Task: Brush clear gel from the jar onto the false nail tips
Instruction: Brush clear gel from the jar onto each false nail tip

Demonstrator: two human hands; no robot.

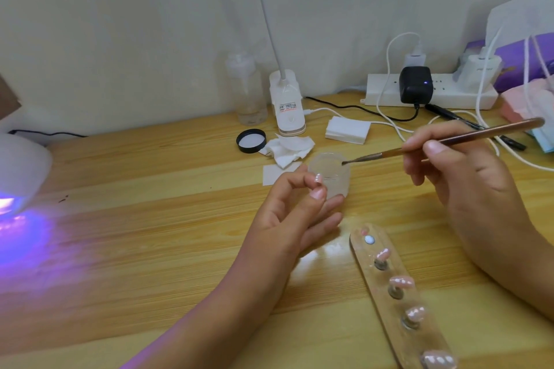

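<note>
A brush tip is held at the mouth of a gel jar while a nail tip is pinched close by.

A slim brown-handled brush [449,139] is gripped in the right hand [455,165], its bristles set at the rim of the small frosted clear jar [335,177]; whether the gel is touched cannot be told. A small pink false nail tip [318,178] is pinched between thumb and forefinger of the left hand [287,213], just beside the jar. On the pale wooden table [150,219] a long wooden holder strip [378,287] is laid, with glossy pink nail tips [401,281] mounted along it.
</note>
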